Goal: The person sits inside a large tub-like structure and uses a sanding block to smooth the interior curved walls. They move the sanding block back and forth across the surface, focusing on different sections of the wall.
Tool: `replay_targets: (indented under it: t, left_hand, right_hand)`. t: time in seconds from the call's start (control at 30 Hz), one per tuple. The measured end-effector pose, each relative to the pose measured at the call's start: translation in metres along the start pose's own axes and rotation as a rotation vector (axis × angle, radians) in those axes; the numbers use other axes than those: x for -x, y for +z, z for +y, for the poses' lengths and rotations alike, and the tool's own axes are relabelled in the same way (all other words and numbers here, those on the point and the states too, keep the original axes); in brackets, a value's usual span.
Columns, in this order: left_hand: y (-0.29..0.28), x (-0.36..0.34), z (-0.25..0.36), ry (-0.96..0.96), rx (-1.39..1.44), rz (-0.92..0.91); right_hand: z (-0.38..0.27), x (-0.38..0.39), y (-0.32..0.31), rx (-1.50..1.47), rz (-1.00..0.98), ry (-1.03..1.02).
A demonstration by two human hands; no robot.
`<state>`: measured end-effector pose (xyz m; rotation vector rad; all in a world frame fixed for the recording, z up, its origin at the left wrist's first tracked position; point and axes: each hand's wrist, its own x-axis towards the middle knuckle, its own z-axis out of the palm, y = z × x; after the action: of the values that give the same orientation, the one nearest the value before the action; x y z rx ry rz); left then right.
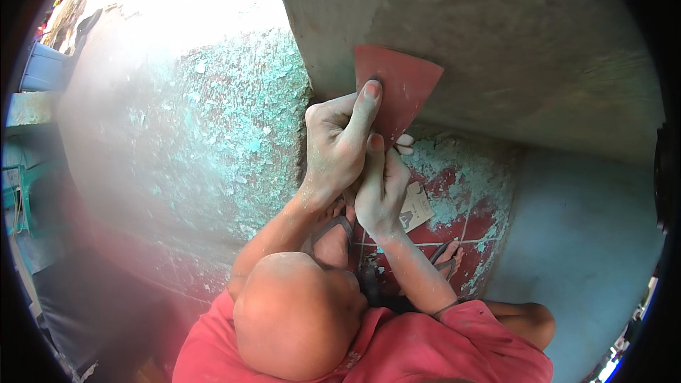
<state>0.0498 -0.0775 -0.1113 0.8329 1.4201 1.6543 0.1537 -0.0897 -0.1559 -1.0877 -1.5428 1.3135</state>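
My left hand (337,138) grips a thin reddish-brown sheet, apparently sandpaper (404,81), its thumb pressed flat on the face. Close below, my right hand (383,191) pinches the narrow lower end of the same sheet, thumb in front and some fingertips showing behind. The sheet fans out wider toward its upper edge, in front of a grey wall surface (496,50). Pale dust coats both hands and the right forearm. Where the two hands overlap, part of the sheet is hidden.
Turquoise paint flakes (234,120) cover the surface at left and spread over red floor tiles (479,227). A printed paper scrap (418,206) lies between my feet in flip-flops. A bluish wall (574,234) stands at right. A blue container (44,67) is at far left.
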Motion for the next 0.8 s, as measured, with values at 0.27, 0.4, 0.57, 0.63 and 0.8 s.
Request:
replay_targets:
  t: [0.27,0.4,0.57,0.63,0.8]
  left_hand:
    - [-0.002,-0.002,0.018,-0.056,0.002,-0.035]
    - [0.000,-0.008,0.026,0.016,-0.026,-0.025]
    - [0.014,-0.019,0.090,0.104,0.169,-0.037]
    - [0.012,-0.012,0.079,0.163,0.063,0.002]
    - [0.009,0.006,0.024,-0.046,0.125,0.046]
  right_hand:
    - [-0.011,-0.002,0.010,-0.099,0.011,-0.003]
    - [-0.029,-0.016,0.018,-0.174,0.064,-0.101]
    - [-0.089,-0.030,0.013,-0.242,0.049,-0.156]
    - [-0.089,-0.028,0.009,-0.237,0.031,-0.127]
    - [-0.005,-0.006,-0.001,-0.058,-0.019,-0.122]
